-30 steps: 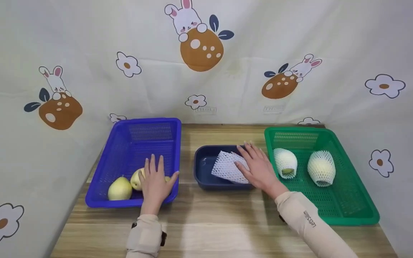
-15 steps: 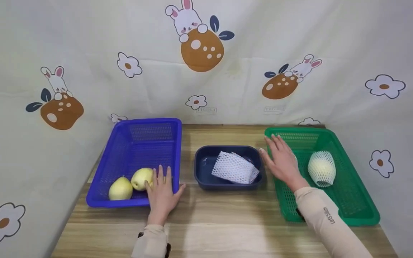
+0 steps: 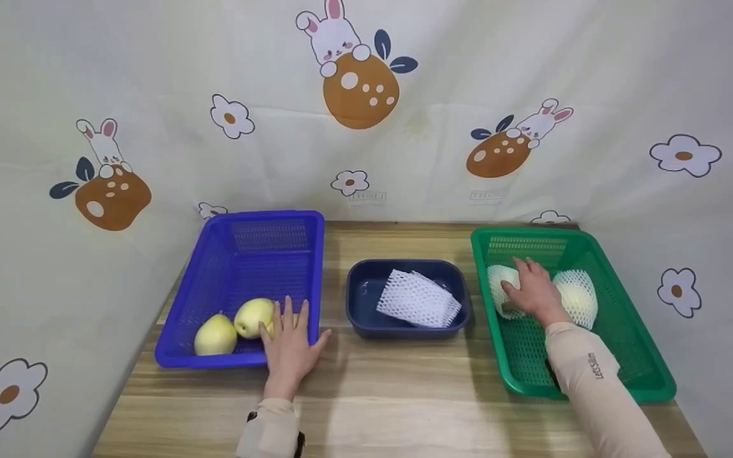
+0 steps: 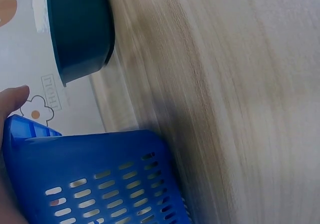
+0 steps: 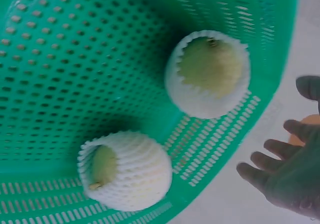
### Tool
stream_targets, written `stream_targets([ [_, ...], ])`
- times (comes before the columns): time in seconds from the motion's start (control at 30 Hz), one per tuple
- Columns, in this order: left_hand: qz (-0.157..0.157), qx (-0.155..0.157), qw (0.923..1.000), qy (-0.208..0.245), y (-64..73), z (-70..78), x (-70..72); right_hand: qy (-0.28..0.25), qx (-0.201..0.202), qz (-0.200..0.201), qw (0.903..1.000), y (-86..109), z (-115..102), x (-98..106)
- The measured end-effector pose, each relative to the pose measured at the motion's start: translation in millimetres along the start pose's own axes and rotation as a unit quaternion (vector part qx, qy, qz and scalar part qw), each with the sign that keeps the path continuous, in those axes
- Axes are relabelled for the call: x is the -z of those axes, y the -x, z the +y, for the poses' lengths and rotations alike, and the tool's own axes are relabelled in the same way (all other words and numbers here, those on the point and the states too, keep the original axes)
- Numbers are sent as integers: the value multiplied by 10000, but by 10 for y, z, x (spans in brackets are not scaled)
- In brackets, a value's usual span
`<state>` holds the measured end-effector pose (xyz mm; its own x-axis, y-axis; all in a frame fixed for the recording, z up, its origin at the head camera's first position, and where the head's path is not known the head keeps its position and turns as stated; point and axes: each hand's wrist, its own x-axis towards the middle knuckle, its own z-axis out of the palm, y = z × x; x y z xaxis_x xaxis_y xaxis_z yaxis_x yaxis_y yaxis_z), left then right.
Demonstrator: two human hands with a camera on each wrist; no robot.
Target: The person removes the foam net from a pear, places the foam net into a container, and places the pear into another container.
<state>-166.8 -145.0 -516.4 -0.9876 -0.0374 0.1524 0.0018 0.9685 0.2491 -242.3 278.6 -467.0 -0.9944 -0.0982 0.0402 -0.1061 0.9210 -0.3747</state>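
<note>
In the head view my left hand (image 3: 290, 353) reaches over the front right corner of a blue basket (image 3: 321, 273), fingers straight and spread. Two yellow-green pears (image 3: 216, 335) show beside it; another is partly hidden under its fingers. Whether the fingers touch a pear, I cannot tell. My right hand (image 3: 537, 294) hovers over a green basket (image 3: 626, 356), with foam-netted pears (image 3: 500, 280) on either side. In the right wrist view its fingers (image 5: 280, 149) are spread, apart from both netted pears (image 5: 135, 171), and hold nothing.
Between the baskets stands a small navy tub (image 3: 363, 299) with white foam nets (image 3: 414, 299) lying in it. All three containers stand on a wood-grain table (image 3: 398, 401). A printed curtain (image 3: 417, 159) hangs behind and at the sides.
My right hand has moved rightward from over the foam nets in the tub to over the green basket. The left hand has shifted slightly right and toward me.
</note>
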Motion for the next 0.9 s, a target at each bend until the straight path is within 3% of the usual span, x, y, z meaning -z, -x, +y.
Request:
stream_targets([
  [0.13, 34, -12, 10000, 24, 0, -2, -2, 47, -25, -311, 9995, -14, 34, -46],
  [0.37, -2, 30, 10000, 38, -3, 1, -11, 239, -121, -502, 9984, -44, 7, -93],
  [0.9, 273, -90, 9996, -19, 12, -8, -22, 661, -348, -1015, 9920, -128, 25, -181],
])
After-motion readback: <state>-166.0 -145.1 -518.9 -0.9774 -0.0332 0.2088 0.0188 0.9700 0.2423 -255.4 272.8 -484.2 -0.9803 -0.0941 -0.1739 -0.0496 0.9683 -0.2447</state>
